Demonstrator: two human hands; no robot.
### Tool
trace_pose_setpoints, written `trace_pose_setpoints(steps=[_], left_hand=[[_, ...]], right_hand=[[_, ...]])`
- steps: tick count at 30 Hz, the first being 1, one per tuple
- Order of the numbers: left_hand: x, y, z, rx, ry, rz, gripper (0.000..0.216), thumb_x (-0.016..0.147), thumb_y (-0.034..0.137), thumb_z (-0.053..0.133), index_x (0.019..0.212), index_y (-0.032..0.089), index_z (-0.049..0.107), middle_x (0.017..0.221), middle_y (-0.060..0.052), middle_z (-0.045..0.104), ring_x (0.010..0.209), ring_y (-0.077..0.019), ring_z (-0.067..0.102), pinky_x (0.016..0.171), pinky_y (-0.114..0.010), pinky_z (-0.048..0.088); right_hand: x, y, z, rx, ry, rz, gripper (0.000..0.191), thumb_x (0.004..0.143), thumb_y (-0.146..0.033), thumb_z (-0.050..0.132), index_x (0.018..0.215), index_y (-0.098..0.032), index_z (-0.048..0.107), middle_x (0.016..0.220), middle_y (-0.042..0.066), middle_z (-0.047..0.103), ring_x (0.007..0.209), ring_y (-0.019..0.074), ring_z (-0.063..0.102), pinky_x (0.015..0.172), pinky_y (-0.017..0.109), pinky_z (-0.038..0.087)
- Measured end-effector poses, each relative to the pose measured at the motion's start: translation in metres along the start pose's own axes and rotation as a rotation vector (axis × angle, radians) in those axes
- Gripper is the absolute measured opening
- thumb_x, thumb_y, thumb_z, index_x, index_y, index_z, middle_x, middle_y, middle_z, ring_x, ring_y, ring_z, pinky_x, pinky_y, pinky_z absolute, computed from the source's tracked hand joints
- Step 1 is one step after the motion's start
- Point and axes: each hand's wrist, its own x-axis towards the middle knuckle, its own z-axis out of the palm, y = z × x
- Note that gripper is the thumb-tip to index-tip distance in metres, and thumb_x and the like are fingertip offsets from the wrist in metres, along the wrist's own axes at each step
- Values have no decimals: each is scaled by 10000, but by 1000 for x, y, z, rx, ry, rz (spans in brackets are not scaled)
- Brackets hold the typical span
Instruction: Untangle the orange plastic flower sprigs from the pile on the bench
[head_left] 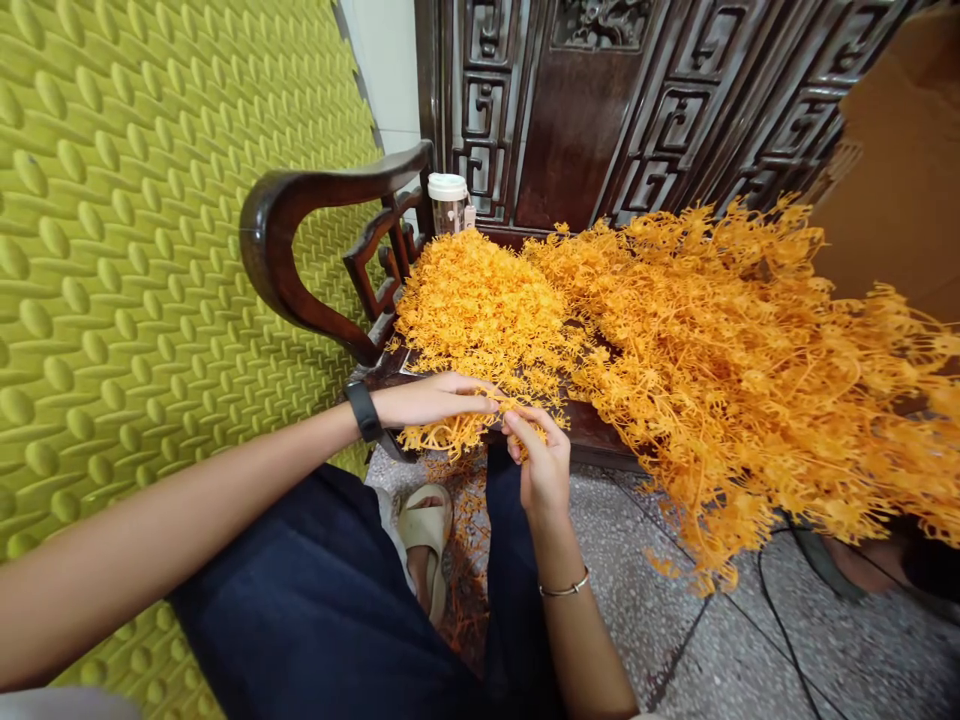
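My left hand [442,398], with a black band at its wrist, reaches over the bench's front edge, its fingertips closed on a thin orange plastic flower sprig [513,404]. My right hand [546,468] meets it there, thumb and fingers pinching the same sprig. Most of the sprig is hidden by the fingers. Just below my left hand, more orange sprigs [448,436] stick out past the bench edge. Directly beyond both hands lies a heap of small orange plastic flowers [480,300].
A larger mass of orange sprigs [735,350] spreads across the right side and overhangs the floor. The dark wooden bench has a curved armrest [274,240] at left. A lidded cup [448,205] stands behind the heap. A cardboard sheet [900,170] rises at right; black cables [772,610] cross the floor.
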Motion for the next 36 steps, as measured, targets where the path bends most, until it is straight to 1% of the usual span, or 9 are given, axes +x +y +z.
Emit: trace_pose_setpoints(steps=[3,7,9,16,19,24,28,33,36], left_hand=[[-3,-1,-2,70,4,-3,280,782,370,471,919,194,640,910,-6,629,847,-122,530,788,-228,376],[-6,-3,-4,199,46,-6,333,777,416,474,915,150,618,835,-14,603,734,-111,494,688,-230,371],[-7,-3,-3,250,68,14,329,772,419,486,901,139,599,824,-15,586,735,-115,484,684,-238,363],[-4,0,0,287,82,19,279,771,393,499,871,137,545,816,-18,561,761,-133,487,697,-258,363],[1,-2,0,288,83,11,271,759,388,518,868,140,520,807,-16,559,749,-134,486,687,-261,364],[5,-5,-2,327,178,37,286,726,397,559,850,150,484,800,-3,537,721,-120,464,671,-252,355],[4,-6,-1,399,210,53,271,746,409,528,824,155,476,757,9,515,663,-103,440,628,-236,344],[1,-12,4,688,289,85,324,748,468,496,851,160,504,676,12,531,621,-122,460,657,-276,341],[-3,-14,8,744,276,164,309,787,443,451,935,180,517,774,-6,592,701,-140,516,752,-315,334]], right_hand=[[-1,1,1,-84,48,-52,167,637,-279,674,703,-144,601,625,-6,557,468,50,381,414,194,256],[-2,2,1,-131,70,-123,199,626,-286,684,614,-135,556,554,-35,496,460,43,358,428,192,256],[-2,3,-1,-132,48,-102,203,628,-286,683,609,-135,549,531,-44,478,447,38,353,423,189,247],[2,2,-7,-75,-48,41,186,650,-295,660,676,-129,582,647,5,588,406,27,365,378,193,220],[5,-1,-7,14,-90,83,164,657,-273,650,677,-131,571,562,-21,536,388,30,359,361,189,213],[6,-4,-7,146,-117,118,167,665,-216,631,609,-147,489,457,-60,419,379,37,360,347,176,194],[7,-4,-8,241,-144,125,230,676,-179,606,587,-161,394,548,-43,508,370,21,336,350,171,187],[6,-2,-5,275,-155,176,97,674,-160,573,733,-164,497,653,-25,557,388,17,331,363,172,199],[4,0,-2,268,-211,214,107,684,-172,550,790,-156,554,660,-19,537,398,19,319,370,183,207]])
